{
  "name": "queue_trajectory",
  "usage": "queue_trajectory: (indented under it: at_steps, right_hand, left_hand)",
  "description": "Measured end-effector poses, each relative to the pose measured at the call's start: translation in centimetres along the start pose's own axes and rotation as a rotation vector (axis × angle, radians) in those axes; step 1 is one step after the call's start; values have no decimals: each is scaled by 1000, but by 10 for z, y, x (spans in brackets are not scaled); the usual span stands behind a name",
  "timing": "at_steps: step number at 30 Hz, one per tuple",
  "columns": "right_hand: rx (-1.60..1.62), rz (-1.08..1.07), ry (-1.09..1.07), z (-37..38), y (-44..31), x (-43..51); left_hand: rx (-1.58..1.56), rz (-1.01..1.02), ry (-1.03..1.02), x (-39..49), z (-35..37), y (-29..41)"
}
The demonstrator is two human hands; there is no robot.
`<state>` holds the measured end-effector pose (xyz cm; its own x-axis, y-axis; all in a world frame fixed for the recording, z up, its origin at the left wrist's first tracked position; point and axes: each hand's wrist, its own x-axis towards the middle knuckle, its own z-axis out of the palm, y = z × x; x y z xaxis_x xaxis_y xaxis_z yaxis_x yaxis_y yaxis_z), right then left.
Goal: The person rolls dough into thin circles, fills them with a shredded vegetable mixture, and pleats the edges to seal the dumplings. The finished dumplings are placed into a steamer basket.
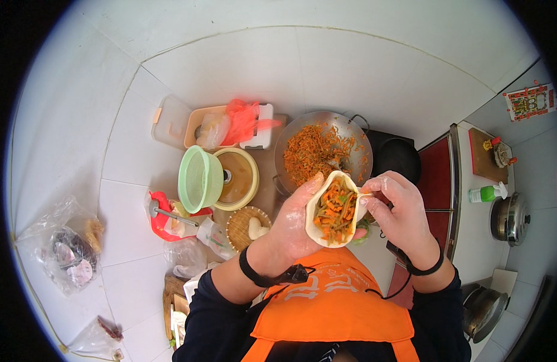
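A round dough wrapper (311, 216) lies cupped in my left hand (293, 221), its edges turned up around a shredded carrot and vegetable filling (336, 210). The thumb and fingertips of my right hand (395, 208) pinch the wrapper's right edge. Both hands are dusted with flour. Just beyond them sits a wide metal wok (322, 118) holding a heap of the same orange filling (312, 154). Left of my left wrist, pale dough pieces (257, 228) rest on a round woven bamboo tray (238, 228), partly covered by my forearm.
A mint-green strainer basket (199, 181) leans by a round glass lid (236, 178). Behind them stand a plastic storage box (206, 113) and a red plastic bag (242, 122). A black pan (397, 158) is right of the wok. Farther right are a spray bottle (486, 193) and a lidded steel pot (507, 219).
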<state>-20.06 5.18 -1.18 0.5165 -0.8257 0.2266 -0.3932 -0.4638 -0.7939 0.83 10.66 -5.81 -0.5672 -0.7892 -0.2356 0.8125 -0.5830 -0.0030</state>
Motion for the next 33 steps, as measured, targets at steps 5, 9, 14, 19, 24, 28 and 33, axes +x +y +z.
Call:
queue_trajectory:
  at_steps: [5, 9, 14, 19, 24, 28, 33]
  right_hand:
    - [27, -8, 21, 3, -1, -3]
    - [206, 70, -81, -3, -3, -4]
    - [-106, -157, -46, -7, -4, -1]
    - [194, 95, -74, -8, -2, 0]
    - [67, 45, -120, -11, -1, -3]
    - [-49, -103, -17, -8, 0, -5]
    - [-205, -348, -1, -8, 2, -3]
  left_hand:
    - [102, 22, 117, -1, 10, -2]
    - [216, 46, 187, -1, 15, -3]
    - [267, 35, 230, -1, 16, -3]
    - [296, -24, 222, -1, 17, -2]
    - [383, -37, 244, 0, 18, -3]
    - [290, -39, 149, 2, 15, -2]
    - [282, -86, 138, 4, 12, -1]
